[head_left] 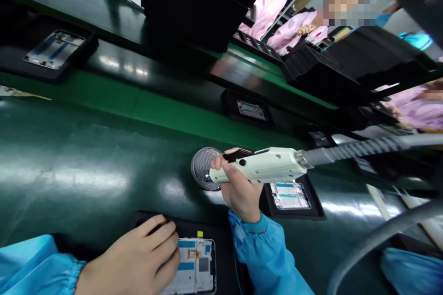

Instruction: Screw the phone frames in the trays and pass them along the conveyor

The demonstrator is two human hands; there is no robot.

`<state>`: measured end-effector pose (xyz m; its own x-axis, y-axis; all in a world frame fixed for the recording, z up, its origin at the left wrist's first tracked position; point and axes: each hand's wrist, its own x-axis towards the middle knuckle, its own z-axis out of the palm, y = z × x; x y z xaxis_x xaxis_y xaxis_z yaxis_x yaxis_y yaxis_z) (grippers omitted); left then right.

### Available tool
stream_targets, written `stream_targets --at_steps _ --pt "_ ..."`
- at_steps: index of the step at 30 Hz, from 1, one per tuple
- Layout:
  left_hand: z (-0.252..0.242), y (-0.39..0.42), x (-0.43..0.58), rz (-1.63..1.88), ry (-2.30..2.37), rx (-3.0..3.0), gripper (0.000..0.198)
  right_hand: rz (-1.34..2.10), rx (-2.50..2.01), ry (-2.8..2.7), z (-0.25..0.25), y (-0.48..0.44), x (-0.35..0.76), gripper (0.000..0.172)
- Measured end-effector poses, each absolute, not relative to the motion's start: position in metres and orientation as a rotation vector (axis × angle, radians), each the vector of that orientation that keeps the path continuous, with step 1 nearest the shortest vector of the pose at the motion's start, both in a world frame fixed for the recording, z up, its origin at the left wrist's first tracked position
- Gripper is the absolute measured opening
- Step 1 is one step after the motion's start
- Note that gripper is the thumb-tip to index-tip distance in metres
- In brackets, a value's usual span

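My right hand [244, 189] is wrapped round a pale handheld electric screwdriver [268, 166], which lies almost level with a ribbed cable at its rear. Its front end is over a round perforated metal dish [202, 163] on the green bench; whether tip and dish touch cannot be told. At the bottom, my left hand [138, 256] lies over the left part of a phone frame [197, 265], fingers loosely bent and thumb hidden. That frame, with blue strips and a small orange flex piece, sits in a black foam tray [224, 249]. Beyond its top edge shows a yellow tab [200, 234].
Right of my right hand is another phone frame [290, 195] in a black tray. More trayed frames [55, 48] lie along the dark conveyor belt [117, 64]. A grey hose [349, 253] curves at lower right. People in pink sleeves [294, 32] work across the line.
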<state>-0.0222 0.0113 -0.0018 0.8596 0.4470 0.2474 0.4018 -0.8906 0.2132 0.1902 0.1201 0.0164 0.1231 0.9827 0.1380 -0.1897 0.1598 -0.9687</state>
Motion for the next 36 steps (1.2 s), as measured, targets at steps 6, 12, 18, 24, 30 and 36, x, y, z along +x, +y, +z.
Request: stream_targets --at_steps 6,12,18,24,30,36 --pt "-0.004 0.01 -0.024 0.508 0.662 2.78 0.046 1.109 -1.007 -1.056 0.016 0.12 0.189 0.019" --pt "-0.004 0.011 -0.023 0.486 0.691 2.738 0.048 1.101 -1.015 -1.046 0.025 0.118 0.188 0.019" --pt "-0.013 0.001 -0.019 0.542 0.861 2.709 0.051 0.95 -0.934 -0.849 0.077 0.105 0.213 0.021" --pt "-0.022 0.005 -0.003 0.639 1.146 2.675 0.054 0.882 -0.945 -0.804 0.104 0.089 0.218 0.022" --pt "-0.021 0.021 -0.001 0.572 1.07 2.639 0.053 0.911 -0.959 -0.825 0.111 0.081 0.21 0.024" --pt "-0.02 0.021 -0.004 0.65 1.051 2.647 0.05 0.982 -0.988 -0.891 0.102 0.071 0.2 0.019"
